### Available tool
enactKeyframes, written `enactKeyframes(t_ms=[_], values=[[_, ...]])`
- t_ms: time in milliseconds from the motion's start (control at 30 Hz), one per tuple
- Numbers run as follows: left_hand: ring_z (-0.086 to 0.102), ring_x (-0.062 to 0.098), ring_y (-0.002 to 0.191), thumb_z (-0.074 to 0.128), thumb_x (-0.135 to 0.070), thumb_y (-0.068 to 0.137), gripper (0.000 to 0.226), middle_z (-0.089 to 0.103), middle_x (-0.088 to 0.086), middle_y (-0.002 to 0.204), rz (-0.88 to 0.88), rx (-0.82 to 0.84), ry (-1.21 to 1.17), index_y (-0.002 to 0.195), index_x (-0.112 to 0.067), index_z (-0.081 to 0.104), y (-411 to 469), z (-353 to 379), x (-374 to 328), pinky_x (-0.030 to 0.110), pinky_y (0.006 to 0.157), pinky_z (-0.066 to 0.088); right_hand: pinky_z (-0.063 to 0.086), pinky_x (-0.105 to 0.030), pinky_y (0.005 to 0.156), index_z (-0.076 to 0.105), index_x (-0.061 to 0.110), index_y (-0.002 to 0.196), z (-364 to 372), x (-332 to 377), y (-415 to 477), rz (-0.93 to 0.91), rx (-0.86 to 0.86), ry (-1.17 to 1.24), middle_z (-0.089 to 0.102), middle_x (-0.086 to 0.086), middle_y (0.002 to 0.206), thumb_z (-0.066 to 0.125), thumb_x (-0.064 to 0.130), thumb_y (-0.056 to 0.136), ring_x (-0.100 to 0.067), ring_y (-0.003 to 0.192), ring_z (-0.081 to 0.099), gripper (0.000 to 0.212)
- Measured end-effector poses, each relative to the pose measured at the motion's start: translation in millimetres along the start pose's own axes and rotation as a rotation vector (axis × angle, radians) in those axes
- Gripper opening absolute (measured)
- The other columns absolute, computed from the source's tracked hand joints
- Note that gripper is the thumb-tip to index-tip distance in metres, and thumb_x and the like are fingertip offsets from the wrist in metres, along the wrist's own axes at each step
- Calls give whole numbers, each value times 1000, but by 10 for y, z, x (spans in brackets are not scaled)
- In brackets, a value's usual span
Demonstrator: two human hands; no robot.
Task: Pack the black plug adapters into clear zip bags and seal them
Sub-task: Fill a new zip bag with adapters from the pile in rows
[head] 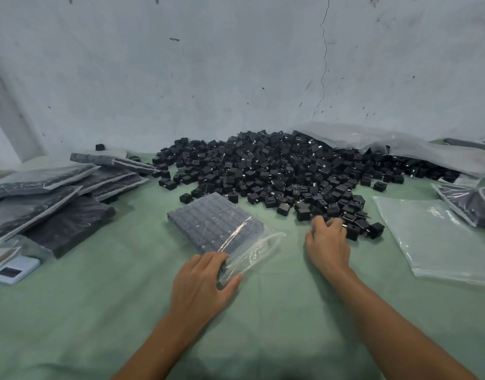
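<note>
A clear zip bag (216,223) lies on the green cloth, filled with neat rows of black plug adapters. Its open mouth points toward me. My left hand (205,283) holds the bag's near corner, thumb under the plastic and fingers over it. My right hand (327,242) reaches into the near edge of a big heap of loose black adapters (277,171), its fingers curled round one or two of them. The adapters under my right fingers are mostly hidden.
Filled, sealed bags (52,204) are stacked at the left. Empty clear bags (438,237) lie flat at the right, with a large crumpled plastic sheet (386,144) behind. A small pale device (13,271) sits at the left edge. A stained wall rises behind the table.
</note>
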State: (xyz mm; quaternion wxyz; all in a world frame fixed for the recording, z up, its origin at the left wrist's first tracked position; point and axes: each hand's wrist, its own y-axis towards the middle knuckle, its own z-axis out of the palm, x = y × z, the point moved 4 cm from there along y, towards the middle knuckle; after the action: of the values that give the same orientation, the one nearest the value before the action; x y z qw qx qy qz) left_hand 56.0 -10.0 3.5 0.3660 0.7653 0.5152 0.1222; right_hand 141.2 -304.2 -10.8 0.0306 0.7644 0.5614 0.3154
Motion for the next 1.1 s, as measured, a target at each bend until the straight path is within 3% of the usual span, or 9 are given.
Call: enactKeyframes(t_ms=[133,200,333,433,533,600,700,800,1100], values=[[57,14,74,70,-56,80,38,65,-14,91,-1,2,6,100,-24,69,-4,2,5,28,68,48,44,-47,91,41,39,134,82,-13,116,58,217,-140,31,-11,145,43,45,99,-33,129,37,36],[56,14,74,69,-56,80,38,65,-14,91,-4,5,9,100,-24,69,-2,1,-1,28,67,49,42,-44,91,48,35,130,119,-12,175,70,314,-213,40,-14,140,36,46,100,-33,124,42,34],[56,14,73,69,-54,80,35,65,-13,90,-8,-1,3,98,-24,69,2,0,-1,29,67,48,42,-37,65,37,27,101,74,-4,107,-10,69,-92,52,-7,97,41,33,101,-26,80,52,7],[56,15,72,72,-52,79,34,65,-13,89,-7,-2,6,98,-23,69,19,-5,-5,29,66,48,44,-38,60,30,30,95,18,-5,72,-39,-10,91,50,-2,89,43,32,101,-23,69,51,14],[56,15,72,70,-51,80,33,66,-12,89,-4,-9,6,98,-23,70,11,-6,-9,28,66,48,40,-36,62,31,33,104,-11,-27,47,-55,-29,259,56,-1,96,40,36,102,-22,70,54,9],[58,16,73,68,-52,81,33,66,-12,89,-6,-9,12,97,-23,70,11,-8,-12,29,67,47,40,-36,68,32,35,124,-24,-19,28,-66,-19,337,60,1,104,40,38,103,-22,78,56,23],[60,17,75,71,-48,79,31,68,-11,90,-24,-10,12,97,-23,71,4,-1,-3,28,70,47,44,-40,80,19,36,149,-27,-18,21,-34,45,343,62,-1,121,37,46,103,-27,101,61,51],[60,17,76,70,-47,78,30,68,-12,90,-32,-14,17,97,-23,71,-3,3,1,27,72,46,44,-44,97,23,29,152,-30,-25,19,-22,69,323,57,-4,140,30,54,103,-28,125,55,55],[56,15,72,66,-47,80,27,67,-13,87,-29,-26,38,96,-25,70,2,42,28,28,67,46,48,-39,79,37,26,139,-111,45,-42,-86,46,310,67,0,109,23,61,101,-23,98,64,53]])
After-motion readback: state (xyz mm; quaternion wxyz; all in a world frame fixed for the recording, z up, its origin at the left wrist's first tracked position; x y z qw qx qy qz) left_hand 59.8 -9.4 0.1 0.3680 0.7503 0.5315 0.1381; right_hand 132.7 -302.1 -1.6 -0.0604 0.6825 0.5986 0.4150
